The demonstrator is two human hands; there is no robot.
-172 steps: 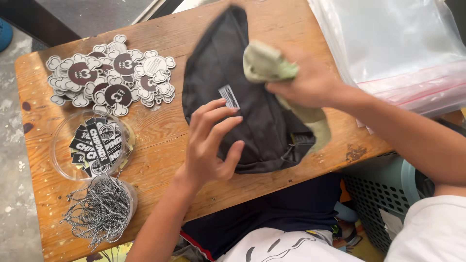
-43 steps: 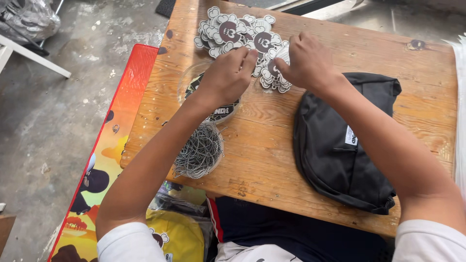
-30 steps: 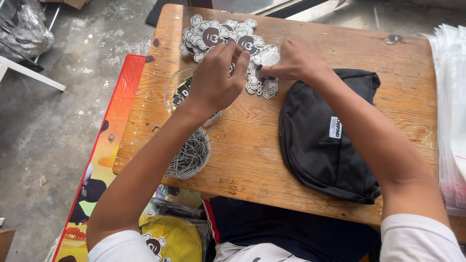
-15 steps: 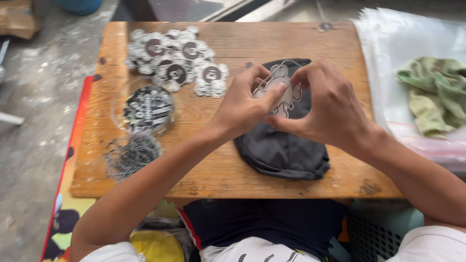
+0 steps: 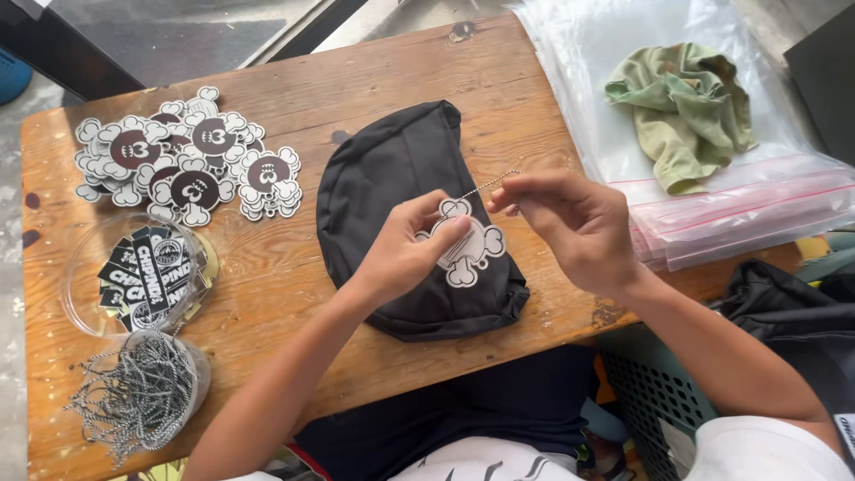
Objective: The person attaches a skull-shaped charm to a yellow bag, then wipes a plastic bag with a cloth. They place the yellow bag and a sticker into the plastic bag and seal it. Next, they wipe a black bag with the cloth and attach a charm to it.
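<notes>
Half a second back: both hands bunched together over the pouch, tag hidden between them. Now spread a little, tag flat and readable, chain drawn out to the right. Further back: both hands up at the tag pile, far-left part of counter. So one tag picked, brought to centre, chain now going through its top lobe, by the look of it.

Left to right:
- Chain pile (image 5: 134, 396), front-left corner, in a clear dish. Untouched.
- Sticker tub (image 5: 147, 276), just behind it, left edge. Clear, black stickers inside.
- Tag pile (image 5: 191, 160), far-left area of counter (image 5: 356, 80). Well apart from both hands.
- Left hand (image 5: 405, 249): thumb and fingers pinched shut on tag (image 5: 468, 245), white skull shape, held just above pouch (image 5: 392, 205).
- Pouch: black, centre, lower end near front edge.
- Right hand (image 5: 570, 223): fingertips closed on chain (image 5: 485, 185), thin, running from tag top lobe up-right.
- Bags (image 5: 712, 214), clear stack, right edge, overhanging. Green cloth (image 5: 686, 107) on top, far-right corner.

Obstructions: none between hands. Pouch directly beneath, no contact visible with the tag.
</notes>
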